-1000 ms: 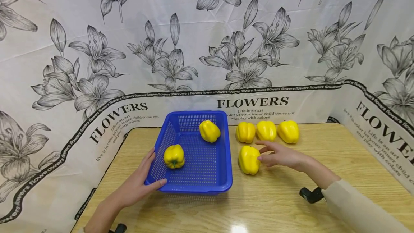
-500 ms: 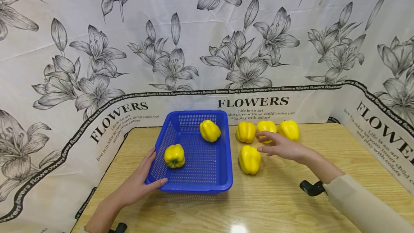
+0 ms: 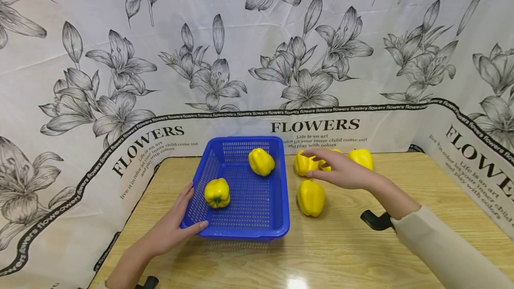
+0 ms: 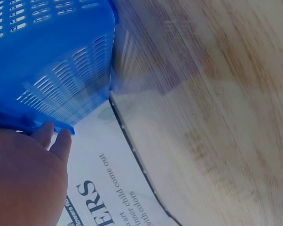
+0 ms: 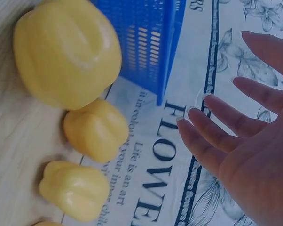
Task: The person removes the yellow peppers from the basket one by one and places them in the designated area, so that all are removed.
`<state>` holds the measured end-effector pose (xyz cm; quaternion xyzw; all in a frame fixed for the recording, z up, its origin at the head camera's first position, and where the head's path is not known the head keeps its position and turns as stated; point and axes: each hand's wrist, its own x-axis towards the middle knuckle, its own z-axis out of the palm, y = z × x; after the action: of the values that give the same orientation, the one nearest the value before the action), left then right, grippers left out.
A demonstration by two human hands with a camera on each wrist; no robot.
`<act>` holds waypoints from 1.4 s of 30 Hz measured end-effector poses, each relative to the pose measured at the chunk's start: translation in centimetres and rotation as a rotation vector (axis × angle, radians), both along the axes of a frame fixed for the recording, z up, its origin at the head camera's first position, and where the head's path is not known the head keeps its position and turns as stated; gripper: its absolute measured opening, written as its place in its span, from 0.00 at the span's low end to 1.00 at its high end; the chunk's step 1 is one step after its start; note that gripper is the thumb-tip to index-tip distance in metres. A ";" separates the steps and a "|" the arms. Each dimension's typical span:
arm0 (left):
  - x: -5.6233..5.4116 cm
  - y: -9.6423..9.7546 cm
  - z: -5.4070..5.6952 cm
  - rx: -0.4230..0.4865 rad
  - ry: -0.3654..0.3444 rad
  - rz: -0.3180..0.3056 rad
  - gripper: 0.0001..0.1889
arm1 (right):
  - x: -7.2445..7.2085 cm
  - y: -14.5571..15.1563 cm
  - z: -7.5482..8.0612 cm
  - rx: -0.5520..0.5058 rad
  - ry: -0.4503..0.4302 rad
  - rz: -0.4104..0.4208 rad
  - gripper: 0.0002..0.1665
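Note:
My left hand (image 3: 168, 229) holds the front left corner of a blue plastic basket (image 3: 285, 191), thumb over the near rim and fingers along the left side. Inside lie two yellow bell peppers, one at the back right (image 3: 261, 162) and another at the front left (image 3: 217, 193). Extended and spread, the fingers of my right hand (image 3: 341, 171) hover over the peppers right of the basket, with nothing held. Nearest me is a yellow bell pepper (image 3: 311, 200); behind it the left back pepper (image 3: 303, 165) and middle back pepper (image 3: 335, 150) are partly covered by that hand.
Another yellow pepper (image 3: 362, 158) sits at the right end of the back row. The wooden table (image 3: 341, 253) is bordered by a flower-printed cloth (image 3: 241, 92) at the back and sides. A black strap piece (image 3: 376, 220) shows by the right sleeve.
My right hand has lifted away from the front pepper and moved back and a little left, now over the back row. The left hand, basket and peppers stay put.

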<state>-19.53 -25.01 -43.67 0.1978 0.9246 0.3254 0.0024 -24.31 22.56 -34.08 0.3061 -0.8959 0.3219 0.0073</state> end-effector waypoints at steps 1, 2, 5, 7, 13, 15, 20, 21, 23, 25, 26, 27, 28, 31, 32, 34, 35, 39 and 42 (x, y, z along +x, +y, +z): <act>0.0 0.0 0.0 -0.001 0.004 0.000 0.53 | -0.2 -0.4 0.2 0.005 0.008 0.010 0.32; 0.0 0.0 0.0 0.000 0.006 0.001 0.53 | -0.3 -0.9 0.4 0.012 0.014 0.018 0.33; -0.1 -0.1 0.0 -0.004 0.013 -0.002 0.53 | -0.6 -2.3 1.0 0.032 0.033 0.050 0.34; -0.1 -0.1 0.0 0.001 0.013 -0.004 0.53 | -0.8 -3.4 1.5 0.043 0.051 0.081 0.34; -0.2 -0.2 0.1 0.002 0.009 -0.008 0.52 | -1.5 -7.3 3.1 0.099 0.069 0.177 0.36; -0.3 -0.2 0.2 -0.002 0.005 -0.008 0.52 | -1.9 -8.5 3.3 0.113 0.054 0.212 0.37; -0.3 -0.1 0.5 -0.003 -0.003 -0.008 0.53 | -3.0 -11.6 3.2 0.167 0.022 0.274 0.39; -0.3 -0.1 0.5 -0.005 -0.004 -0.009 0.53 | -3.2 -12.2 3.2 0.179 0.021 0.287 0.39; -0.3 -0.1 0.6 -0.002 -0.013 -0.008 0.53 | -3.9 -13.4 2.9 0.204 0.018 0.320 0.40; -0.3 -0.1 0.6 -0.001 -0.022 -0.005 0.54 | -4.6 -14.6 2.6 0.220 0.000 0.361 0.41; -0.3 -0.1 0.6 0.001 -0.024 -0.006 0.54 | -5.1 -15.1 2.3 0.232 -0.008 0.378 0.41; -0.4 -0.1 0.5 0.004 -0.025 -0.008 0.54 | -5.5 -15.6 2.1 0.248 -0.017 0.394 0.42; -0.4 -0.1 0.5 0.006 -0.025 -0.008 0.53 | -5.9 -16.1 1.8 0.262 -0.026 0.411 0.42; -0.5 -0.1 0.5 0.013 -0.024 -0.013 0.53 | -7.1 -17.5 1.2 0.296 -0.046 0.468 0.43; -0.5 -0.1 0.5 0.016 -0.024 -0.015 0.53 | -7.4 -17.9 0.9 0.303 -0.054 0.486 0.43; -0.5 -0.1 0.5 0.021 -0.032 -0.014 0.53 | -7.9 -18.8 0.5 0.307 -0.074 0.517 0.43; -0.5 -0.1 0.5 0.025 -0.034 -0.015 0.53 | -8.2 -19.3 0.4 0.314 -0.082 0.526 0.43; -0.5 0.0 0.5 0.027 -0.038 -0.015 0.53 | -9.0 -20.9 -0.5 0.333 -0.121 0.530 0.43; -0.5 0.1 0.5 0.025 -0.037 -0.016 0.53 | -9.4 -21.7 -1.1 0.342 -0.159 0.537 0.44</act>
<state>-20.06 -24.94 -43.18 0.1989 0.9187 0.3405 0.0198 -33.72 0.84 -35.16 0.5021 -0.8221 0.1802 -0.1990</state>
